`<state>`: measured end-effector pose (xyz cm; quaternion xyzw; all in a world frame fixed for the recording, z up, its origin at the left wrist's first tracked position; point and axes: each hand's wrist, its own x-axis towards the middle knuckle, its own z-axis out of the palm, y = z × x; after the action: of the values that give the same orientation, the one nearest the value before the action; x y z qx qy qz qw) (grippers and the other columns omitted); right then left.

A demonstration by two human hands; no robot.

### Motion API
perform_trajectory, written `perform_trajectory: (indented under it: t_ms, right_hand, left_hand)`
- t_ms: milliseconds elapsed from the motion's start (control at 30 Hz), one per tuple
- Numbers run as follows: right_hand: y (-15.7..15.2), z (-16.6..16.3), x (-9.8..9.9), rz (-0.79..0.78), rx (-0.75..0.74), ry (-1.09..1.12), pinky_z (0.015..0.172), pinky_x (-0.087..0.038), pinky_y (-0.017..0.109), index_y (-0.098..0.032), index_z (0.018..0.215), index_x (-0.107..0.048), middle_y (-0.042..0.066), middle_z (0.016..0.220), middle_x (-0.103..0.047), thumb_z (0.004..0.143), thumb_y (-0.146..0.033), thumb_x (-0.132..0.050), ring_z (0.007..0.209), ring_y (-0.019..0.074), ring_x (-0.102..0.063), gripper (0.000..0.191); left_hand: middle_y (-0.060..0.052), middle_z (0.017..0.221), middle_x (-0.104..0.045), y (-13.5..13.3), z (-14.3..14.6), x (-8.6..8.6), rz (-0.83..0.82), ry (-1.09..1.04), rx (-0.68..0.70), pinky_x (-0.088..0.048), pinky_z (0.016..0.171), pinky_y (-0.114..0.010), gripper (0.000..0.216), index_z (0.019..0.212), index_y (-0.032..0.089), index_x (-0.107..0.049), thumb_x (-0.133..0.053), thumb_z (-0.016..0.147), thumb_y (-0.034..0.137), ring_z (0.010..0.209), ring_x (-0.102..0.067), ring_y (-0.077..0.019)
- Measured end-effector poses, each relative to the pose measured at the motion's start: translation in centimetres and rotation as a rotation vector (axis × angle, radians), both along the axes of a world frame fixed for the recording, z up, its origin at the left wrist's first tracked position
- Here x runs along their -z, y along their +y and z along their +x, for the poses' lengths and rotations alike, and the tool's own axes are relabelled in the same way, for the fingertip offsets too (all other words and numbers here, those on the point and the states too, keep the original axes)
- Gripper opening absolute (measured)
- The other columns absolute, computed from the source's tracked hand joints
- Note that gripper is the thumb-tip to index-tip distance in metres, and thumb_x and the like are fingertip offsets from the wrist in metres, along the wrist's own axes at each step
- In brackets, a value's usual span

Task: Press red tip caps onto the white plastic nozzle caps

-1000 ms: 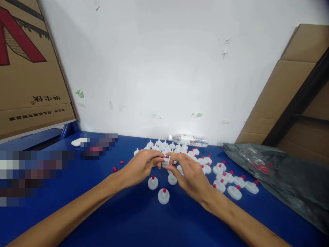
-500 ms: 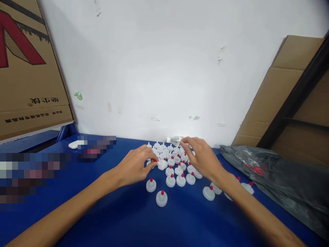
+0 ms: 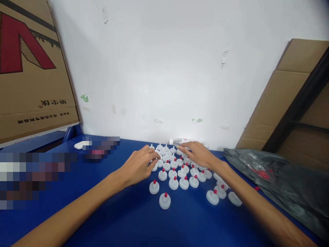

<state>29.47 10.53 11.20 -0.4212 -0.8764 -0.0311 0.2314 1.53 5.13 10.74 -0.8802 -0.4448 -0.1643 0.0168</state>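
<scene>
My left hand (image 3: 138, 164) leans in from the left, fingers curled and thumb just under them in a narrow pinch shape; I cannot tell whether anything sits between the fingertips. They are at the left edge of a cluster of small round pieces. My right hand (image 3: 198, 154) is loosely open, palm down, fingers reaching over the far right part of the cluster.

Between my hands and toward me stand red-tipped white pieces (image 3: 165, 202), two of them set nearest to me; more lie around and beyond my right forearm. Behind these, plain white pieces (image 3: 173, 151) with pale nozzles crowd together.

Beyond the cluster a clear bottle (image 3: 179, 141) lies on its side, partly behind my right hand, along a white wall (image 3: 159, 68). All this rests on a blue table (image 3: 123, 219). At far right is a dark plastic bag (image 3: 290, 185); at far left, a printed cardboard box (image 3: 33, 85).
</scene>
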Motion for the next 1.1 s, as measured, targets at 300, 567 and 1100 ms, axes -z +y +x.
perform_trajectory:
  t_ms: [300,567,1100]
  right_hand:
    - [-1.3,-2.8,-3.3,0.017,-0.073,0.029,0.078,-0.05,0.034,-0.024,0.117,-0.061,0.005,0.109,-0.071,0.106,-0.032,-0.044,0.09,0.0192,-0.066,0.022]
    - [-3.9,-4.9,-3.8,0.017,-0.183,-0.082,0.077,-0.052,0.037,-0.026,0.124,-0.058,0.004,0.115,-0.073,0.105,-0.032,-0.051,0.095,0.0223,-0.07,0.021]
    - [-4.4,-5.3,-3.5,-0.112,-0.179,-0.118,0.072,-0.049,0.034,-0.025,0.126,-0.05,0.006,0.119,-0.07,0.094,-0.027,-0.069,0.094,0.0223,-0.067,0.038]
  left_hand:
    - [-0.003,0.079,-0.074,1.2,-4.6,-3.0,-0.351,0.113,-0.071,-0.043,0.059,-0.028,0.019,0.078,0.023,-0.072,-0.063,0.087,0.036,0.071,-0.067,-0.0207]
    - [0.001,0.068,-0.07,1.2,-5.5,-2.8,-0.713,0.084,0.003,-0.04,0.046,-0.022,0.016,0.079,0.023,-0.078,-0.082,0.064,0.025,0.057,-0.062,-0.0152]
    - [0.0,0.075,-0.071,0.5,-3.3,-1.2,-0.553,0.091,0.039,-0.038,0.047,-0.026,0.01,0.077,0.023,-0.069,-0.065,0.082,0.031,0.057,-0.061,-0.0163]
